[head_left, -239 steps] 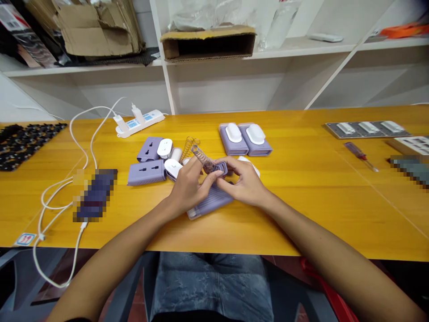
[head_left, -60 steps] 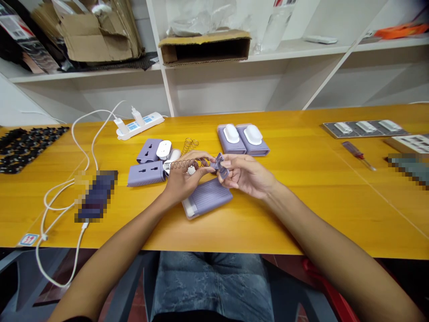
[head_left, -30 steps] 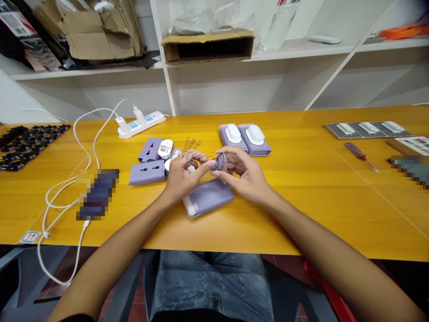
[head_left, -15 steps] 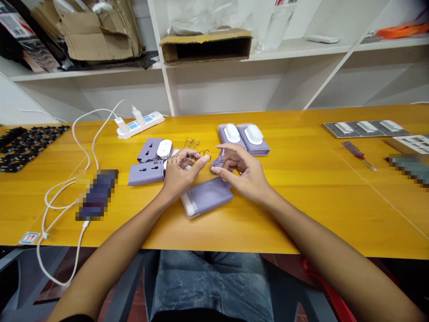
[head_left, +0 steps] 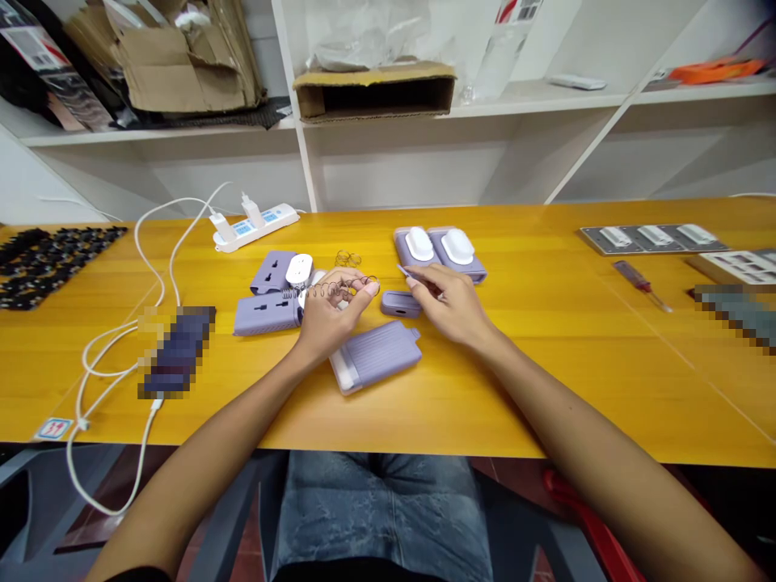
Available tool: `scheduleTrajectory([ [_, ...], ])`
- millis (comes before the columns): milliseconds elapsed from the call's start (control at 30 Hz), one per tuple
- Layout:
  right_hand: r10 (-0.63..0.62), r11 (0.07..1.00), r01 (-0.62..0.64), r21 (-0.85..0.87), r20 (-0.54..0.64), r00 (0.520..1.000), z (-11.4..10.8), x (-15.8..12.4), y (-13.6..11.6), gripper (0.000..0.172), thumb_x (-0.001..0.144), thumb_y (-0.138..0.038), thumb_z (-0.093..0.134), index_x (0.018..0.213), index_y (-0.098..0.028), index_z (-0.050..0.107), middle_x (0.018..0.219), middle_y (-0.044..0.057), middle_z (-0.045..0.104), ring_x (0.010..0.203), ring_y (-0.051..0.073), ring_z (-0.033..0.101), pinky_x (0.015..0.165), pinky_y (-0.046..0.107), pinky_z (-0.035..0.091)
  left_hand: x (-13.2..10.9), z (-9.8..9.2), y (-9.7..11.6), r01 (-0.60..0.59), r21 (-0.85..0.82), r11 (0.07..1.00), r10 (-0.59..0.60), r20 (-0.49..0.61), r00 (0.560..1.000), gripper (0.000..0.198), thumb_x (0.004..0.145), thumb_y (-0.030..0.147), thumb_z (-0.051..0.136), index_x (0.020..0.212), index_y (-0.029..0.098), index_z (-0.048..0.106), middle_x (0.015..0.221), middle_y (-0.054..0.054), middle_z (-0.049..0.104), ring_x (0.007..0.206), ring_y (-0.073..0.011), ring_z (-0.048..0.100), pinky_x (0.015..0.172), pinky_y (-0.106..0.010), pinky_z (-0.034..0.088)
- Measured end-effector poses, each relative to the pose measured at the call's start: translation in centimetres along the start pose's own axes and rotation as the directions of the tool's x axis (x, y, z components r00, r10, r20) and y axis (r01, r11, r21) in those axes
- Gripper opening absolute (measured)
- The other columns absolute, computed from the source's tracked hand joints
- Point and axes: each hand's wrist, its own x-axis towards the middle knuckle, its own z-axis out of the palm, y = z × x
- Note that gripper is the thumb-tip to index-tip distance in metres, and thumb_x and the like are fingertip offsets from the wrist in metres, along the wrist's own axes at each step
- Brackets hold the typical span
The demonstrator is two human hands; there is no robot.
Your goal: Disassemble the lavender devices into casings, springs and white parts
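Observation:
My left hand (head_left: 327, 319) is closed on a stretched metal coil spring (head_left: 331, 287), which it holds just above the table. My right hand (head_left: 453, 307) is pinched on a small thin piece (head_left: 404, 270) that pokes out to the left of the fingertips. A small lilac cap (head_left: 398, 304) lies on the table between the two hands, touching neither. A ribbed lilac case (head_left: 379, 356) lies flat below them, near my left wrist.
Two lilac units with white tops (head_left: 440, 249) stand behind my right hand. Lilac socket adapters (head_left: 265, 314), a white plug (head_left: 299, 269) and another spring (head_left: 347, 259) lie left. A power strip (head_left: 255, 222), cable, black parts (head_left: 42, 259), screwdriver (head_left: 639, 283) and tray (head_left: 651, 238) surround.
The lilac cap left my right hand and now lies on the table. My right hand moved right and back, pinching a thin piece. My left hand keeps the spring.

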Motion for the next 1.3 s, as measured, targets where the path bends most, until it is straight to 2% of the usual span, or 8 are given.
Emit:
scheduleTrajectory([
  [300, 0.079, 0.989, -0.085, -0.125, -0.051, 0.996, -0.4, 0.7, 2.9, 0.027, 0.100, -0.039, 0.065, 0.102, -0.020, 0.085, 0.090, 0.010, 0.082, 0.073, 0.024, 0.067, 0.072, 0.038, 0.050, 0.2, -0.2, -0.9, -0.005, 0.036, 0.999, 0.006, -0.026, 1.000, 0.022, 0.098, 0.039, 0.077, 0.086, 0.023, 0.069, 0.097, -0.005, 0.073, 0.093, -0.0195, 0.072, 0.085, -0.034, 0.059],
  [533, 0.077, 0.993, -0.078, -0.090, -0.015, 0.997, -0.4, 0.9, 3.5, 0.027, 0.099, -0.042, 0.069, 0.098, -0.020, 0.084, 0.096, 0.011, 0.085, 0.077, 0.025, 0.071, 0.075, 0.040, 0.055, 0.1, 0.0, -0.7, -0.052, 0.051, 0.997, 0.054, -0.039, 0.998, 0.021, 0.098, 0.039, 0.077, 0.088, 0.022, 0.070, 0.095, -0.005, 0.073, 0.090, -0.0183, 0.071, 0.081, -0.032, 0.057],
  [700, 0.081, 0.991, -0.079, -0.112, 0.009, 0.997, -0.3, 0.9, 4.0, 0.027, 0.095, -0.044, 0.075, 0.102, -0.019, 0.084, 0.094, 0.012, 0.084, 0.078, 0.026, 0.071, 0.076, 0.041, 0.056, 0.0, -0.1, -0.8, 0.006, 0.062, 0.998, -0.003, -0.057, 0.998, 0.025, 0.097, 0.045, 0.079, 0.094, 0.022, 0.070, 0.092, -0.003, 0.073, 0.076, -0.0157, 0.069, 0.074, -0.031, 0.055],
  [800, 0.049, 0.996, -0.047, -0.079, 0.018, 0.999, -0.3, 0.8, 3.4, 0.025, 0.097, -0.041, 0.074, 0.103, -0.020, 0.085, 0.097, 0.012, 0.084, 0.084, 0.028, 0.074, 0.081, 0.043, 0.058, 0.0, -0.1, -1.1, 0.036, 0.032, 0.999, -0.034, -0.061, 0.998, 0.029, 0.096, 0.049, 0.079, 0.097, 0.022, 0.068, 0.088, -0.002, 0.071, 0.073, -0.0151, 0.068, 0.071, -0.030, 0.054],
  [967, -0.115, 0.993, 0.116, 0.001, 0.120, 0.986, -0.2, 0.4, 1.9, 0.021, 0.099, -0.038, 0.076, 0.108, -0.022, 0.086, 0.107, 0.012, 0.085, 0.102, 0.032, 0.076, 0.095, 0.049, 0.058, -0.1, -0.1, -1.2, 0.051, 0.042, 0.998, -0.048, -0.051, 0.998, 0.031, 0.097, 0.051, 0.079, 0.098, 0.022, 0.068, 0.085, -0.002, 0.071, 0.074, -0.0159, 0.068, 0.070, -0.029, 0.053],
  [1100, -0.188, 0.982, 0.186, 0.031, 0.220, 0.957, 0.0, 0.3, 1.6, 0.022, 0.099, -0.036, 0.076, 0.111, -0.020, 0.087, 0.109, 0.013, 0.085, 0.102, 0.033, 0.076, 0.094, 0.050, 0.058, -0.1, -0.2, -1.2, 0.036, 0.059, 0.998, -0.033, -0.041, 0.999, 0.029, 0.098, 0.050, 0.078, 0.099, 0.022, 0.068, 0.084, -0.002, 0.071, 0.073, -0.0155, 0.067, 0.069, -0.029, 0.051],
  [1300, -0.192, 0.980, 0.198, -0.001, 0.237, 0.952, -0.1, 0.4, 1.5, 0.021, 0.100, -0.036, 0.075, 0.109, -0.021, 0.086, 0.107, 0.013, 0.085, 0.100, 0.033, 0.076, 0.093, 0.049, 0.057, -0.1, -0.2, -1.1, 0.028, 0.082, 0.996, -0.025, -0.039, 0.999, 0.030, 0.098, 0.051, 0.078, 0.098, 0.022, 0.067, 0.084, -0.002, 0.072, 0.072, -0.0156, 0.067, 0.068, -0.029, 0.052],
])
